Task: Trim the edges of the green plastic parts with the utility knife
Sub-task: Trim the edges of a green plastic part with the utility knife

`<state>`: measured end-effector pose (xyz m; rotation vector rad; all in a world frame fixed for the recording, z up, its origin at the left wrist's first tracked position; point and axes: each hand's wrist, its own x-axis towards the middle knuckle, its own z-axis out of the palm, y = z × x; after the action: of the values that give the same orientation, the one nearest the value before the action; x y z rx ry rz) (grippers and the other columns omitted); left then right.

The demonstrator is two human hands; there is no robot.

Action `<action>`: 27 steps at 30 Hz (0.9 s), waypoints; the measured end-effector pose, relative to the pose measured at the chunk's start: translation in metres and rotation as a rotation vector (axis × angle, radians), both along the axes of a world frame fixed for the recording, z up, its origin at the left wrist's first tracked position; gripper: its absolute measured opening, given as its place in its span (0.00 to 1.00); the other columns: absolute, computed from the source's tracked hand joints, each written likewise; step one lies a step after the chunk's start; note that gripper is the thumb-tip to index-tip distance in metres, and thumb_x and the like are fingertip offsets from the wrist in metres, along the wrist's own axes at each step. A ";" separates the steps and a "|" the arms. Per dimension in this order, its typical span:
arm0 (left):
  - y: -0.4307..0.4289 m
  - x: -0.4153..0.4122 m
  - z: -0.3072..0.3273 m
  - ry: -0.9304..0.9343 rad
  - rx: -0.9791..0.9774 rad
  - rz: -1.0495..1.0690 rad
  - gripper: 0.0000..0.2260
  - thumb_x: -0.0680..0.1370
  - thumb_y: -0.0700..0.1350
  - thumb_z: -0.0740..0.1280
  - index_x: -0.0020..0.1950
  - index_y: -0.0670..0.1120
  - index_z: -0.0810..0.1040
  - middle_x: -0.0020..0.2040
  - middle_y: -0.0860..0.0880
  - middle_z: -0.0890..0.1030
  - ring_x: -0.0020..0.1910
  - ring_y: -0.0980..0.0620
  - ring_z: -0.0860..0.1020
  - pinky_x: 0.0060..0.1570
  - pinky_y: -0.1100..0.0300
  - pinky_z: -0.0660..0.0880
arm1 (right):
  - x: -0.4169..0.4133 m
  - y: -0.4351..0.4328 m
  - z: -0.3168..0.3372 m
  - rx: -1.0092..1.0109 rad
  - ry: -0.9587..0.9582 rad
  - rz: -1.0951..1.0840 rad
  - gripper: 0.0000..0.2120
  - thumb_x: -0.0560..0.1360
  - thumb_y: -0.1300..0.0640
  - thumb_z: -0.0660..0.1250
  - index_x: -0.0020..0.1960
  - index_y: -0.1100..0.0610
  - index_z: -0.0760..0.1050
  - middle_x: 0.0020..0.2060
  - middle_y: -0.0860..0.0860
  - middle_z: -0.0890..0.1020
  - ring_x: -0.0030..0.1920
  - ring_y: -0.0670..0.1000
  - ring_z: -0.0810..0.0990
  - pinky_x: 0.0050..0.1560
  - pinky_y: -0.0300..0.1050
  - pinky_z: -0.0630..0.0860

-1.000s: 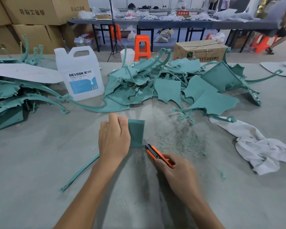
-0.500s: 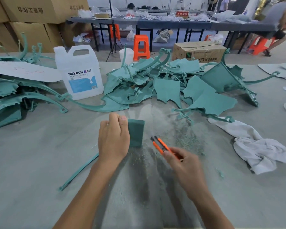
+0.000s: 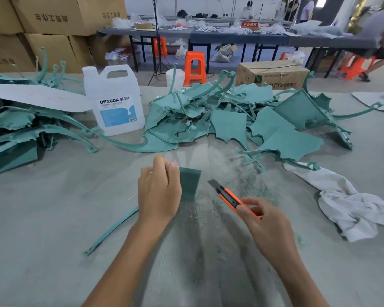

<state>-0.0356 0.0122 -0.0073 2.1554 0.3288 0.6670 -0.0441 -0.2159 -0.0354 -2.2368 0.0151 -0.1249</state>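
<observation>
Head view: a green plastic part (image 3: 190, 185) lies on the tabletop (image 3: 53, 218), front middle, partly under the left hand (image 3: 159, 191).
Left grip: fingers curled, closed over the part's left side.
Right grip: the right hand (image 3: 268, 227) pinches the orange utility knife (image 3: 228, 197), blade out, just beside the part but not touching it.
Handling: probably light, thin and bendy; hold it down close to the cut edge.
Count: one knife, one held part, middle heap (image 3: 231, 125) and left heap (image 3: 13, 129) too tangled to count, one jug (image 3: 115, 103), one cloth (image 3: 353, 207).

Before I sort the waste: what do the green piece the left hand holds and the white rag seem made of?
Flat green piece: likely thin plastic, matte, straight edges, green shavings beside it. Crumpled white rag: soft cloth, going by its limp folds.
</observation>
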 end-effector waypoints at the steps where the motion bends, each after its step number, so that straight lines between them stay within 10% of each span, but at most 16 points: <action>1: -0.001 -0.002 0.000 -0.006 -0.014 -0.005 0.10 0.81 0.52 0.53 0.40 0.51 0.62 0.38 0.56 0.73 0.46 0.51 0.67 0.43 0.50 0.65 | -0.001 -0.003 -0.005 -0.078 0.028 -0.005 0.06 0.76 0.46 0.71 0.52 0.41 0.80 0.40 0.38 0.83 0.43 0.46 0.80 0.40 0.42 0.70; 9: -0.015 -0.042 -0.018 -0.192 0.086 -0.083 0.02 0.78 0.53 0.60 0.49 0.57 0.69 0.46 0.63 0.73 0.52 0.60 0.69 0.52 0.64 0.67 | 0.037 -0.076 -0.009 -0.534 -0.438 -0.192 0.17 0.77 0.46 0.68 0.59 0.57 0.81 0.57 0.58 0.83 0.62 0.60 0.75 0.65 0.57 0.67; 13: -0.028 -0.065 -0.036 -0.261 0.121 0.076 0.24 0.72 0.61 0.69 0.60 0.48 0.70 0.61 0.50 0.71 0.67 0.50 0.67 0.70 0.49 0.60 | 0.068 -0.151 -0.002 -0.607 0.008 -0.360 0.22 0.78 0.41 0.64 0.71 0.42 0.68 0.74 0.54 0.68 0.76 0.62 0.59 0.74 0.65 0.55; 18: -0.040 -0.075 -0.034 -0.008 -0.693 0.334 0.39 0.59 0.68 0.79 0.57 0.53 0.62 0.53 0.53 0.67 0.53 0.54 0.70 0.56 0.59 0.71 | 0.055 -0.174 -0.034 -0.599 0.081 -0.416 0.20 0.78 0.40 0.64 0.65 0.48 0.76 0.59 0.65 0.77 0.61 0.70 0.75 0.65 0.67 0.69; 21: -0.039 -0.066 -0.034 0.022 -1.122 0.189 0.24 0.71 0.53 0.75 0.59 0.46 0.67 0.53 0.46 0.76 0.48 0.52 0.76 0.51 0.57 0.73 | 0.052 -0.178 -0.043 -0.576 -0.009 -0.481 0.19 0.79 0.44 0.67 0.56 0.61 0.79 0.50 0.69 0.80 0.54 0.70 0.77 0.59 0.65 0.73; 27: -0.025 -0.055 -0.026 0.036 -1.346 -0.047 0.09 0.78 0.36 0.61 0.57 0.44 0.75 0.50 0.44 0.79 0.44 0.52 0.79 0.51 0.54 0.76 | 0.036 -0.177 -0.041 -0.253 -0.170 -0.471 0.15 0.72 0.44 0.69 0.49 0.54 0.82 0.51 0.56 0.80 0.56 0.54 0.74 0.56 0.51 0.74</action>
<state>-0.0902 -0.0126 -0.0331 0.8764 0.5372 0.2154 -0.0082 -0.3926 -0.0760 -2.4275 0.4578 -0.5998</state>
